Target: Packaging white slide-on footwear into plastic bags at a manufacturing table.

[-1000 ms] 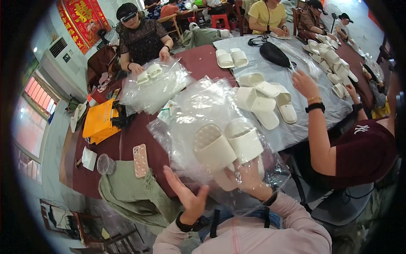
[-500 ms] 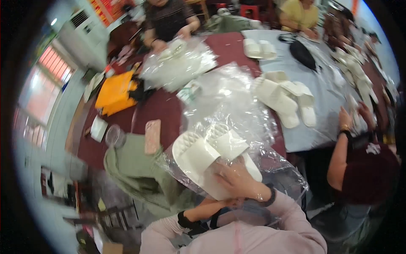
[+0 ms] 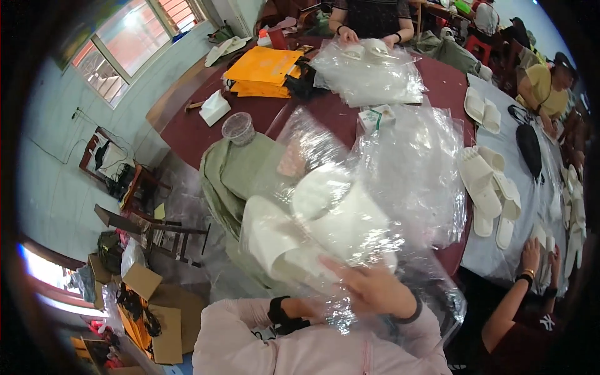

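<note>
A pair of white slippers (image 3: 312,228) lies stacked, one across the other, inside a large clear plastic bag (image 3: 400,162) that I hold up in front of my chest. My right hand (image 3: 375,287) presses on the lower edge of the slippers, fingers curled over them through the plastic. My left hand (image 3: 310,306), with a black band at the wrist, is under the bag's bottom edge and mostly hidden by crumpled plastic; it seems to grip the bag there. Both pink sleeves come in from the lower edge.
A green cloth sack (image 3: 240,172), a clear plastic cup (image 3: 239,128), orange bags (image 3: 262,65) and a small box (image 3: 375,116) lie on the dark red table. More white slippers (image 3: 484,181) sit on grey cloth. Other people work opposite and to the right (image 3: 531,256). Cardboard boxes (image 3: 144,281) stand on the floor.
The view has swung left and down. The bagged slippers have come closer and higher before me, and my left hand has gone from open beside the bag to underneath it.
</note>
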Available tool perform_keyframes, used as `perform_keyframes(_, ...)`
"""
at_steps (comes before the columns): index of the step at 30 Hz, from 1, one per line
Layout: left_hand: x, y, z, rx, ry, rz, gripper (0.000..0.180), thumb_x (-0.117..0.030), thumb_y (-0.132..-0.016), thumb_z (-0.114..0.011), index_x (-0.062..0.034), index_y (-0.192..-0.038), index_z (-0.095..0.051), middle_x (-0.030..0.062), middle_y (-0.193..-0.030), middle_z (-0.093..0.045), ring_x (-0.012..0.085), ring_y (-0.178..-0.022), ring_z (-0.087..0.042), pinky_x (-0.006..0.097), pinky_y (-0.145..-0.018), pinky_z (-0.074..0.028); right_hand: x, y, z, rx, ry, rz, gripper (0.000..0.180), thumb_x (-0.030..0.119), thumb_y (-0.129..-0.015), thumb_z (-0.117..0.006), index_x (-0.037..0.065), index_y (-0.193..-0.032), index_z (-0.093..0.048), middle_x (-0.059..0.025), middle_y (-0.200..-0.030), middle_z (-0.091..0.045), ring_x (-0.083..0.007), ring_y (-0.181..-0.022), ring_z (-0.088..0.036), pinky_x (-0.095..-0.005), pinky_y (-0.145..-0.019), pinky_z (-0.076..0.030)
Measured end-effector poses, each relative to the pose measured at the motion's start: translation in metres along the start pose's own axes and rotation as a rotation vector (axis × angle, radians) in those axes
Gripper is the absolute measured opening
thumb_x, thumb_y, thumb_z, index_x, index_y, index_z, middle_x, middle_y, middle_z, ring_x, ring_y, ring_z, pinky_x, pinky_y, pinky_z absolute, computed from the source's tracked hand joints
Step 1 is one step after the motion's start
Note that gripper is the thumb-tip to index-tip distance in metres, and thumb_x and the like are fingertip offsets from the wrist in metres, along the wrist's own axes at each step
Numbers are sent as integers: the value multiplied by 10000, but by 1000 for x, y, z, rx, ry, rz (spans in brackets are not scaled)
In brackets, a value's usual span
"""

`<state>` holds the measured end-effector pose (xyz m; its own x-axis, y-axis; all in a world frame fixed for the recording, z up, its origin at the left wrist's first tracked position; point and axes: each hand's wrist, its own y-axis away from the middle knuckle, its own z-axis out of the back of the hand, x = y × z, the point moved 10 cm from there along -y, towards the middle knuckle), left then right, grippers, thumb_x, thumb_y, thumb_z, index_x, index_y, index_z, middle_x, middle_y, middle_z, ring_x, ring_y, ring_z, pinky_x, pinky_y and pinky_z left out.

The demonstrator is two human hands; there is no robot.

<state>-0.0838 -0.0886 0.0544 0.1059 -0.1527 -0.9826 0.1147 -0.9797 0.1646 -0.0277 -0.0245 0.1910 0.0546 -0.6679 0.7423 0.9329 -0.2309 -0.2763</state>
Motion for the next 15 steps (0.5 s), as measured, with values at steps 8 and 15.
perform_keyframes(8,1,38,59,-267,-23,-179,322,-26,-865,-582,6,-1185,-558,121,-1091,-632,167,-1048,-592,301,-846,-495,22,-55,-26,-20,-145,262,525,204,-886,-572,1,-1344,-413,-219,-1292,-480,-395,-1237,-431,-476,-1082,-299)
perform_keyframes(15,-41,50,170,-648,804,-69,246,-100,-804,-502,-19,-1014,-601,32,-707,-558,166,-615,-532,254,-517,-432,-52,-62,-39,-121,312,298,450,194,-833,-624,107,-1266,-537,-116,-1383,-457,-346,-1313,-383,-497,-1099,-248)
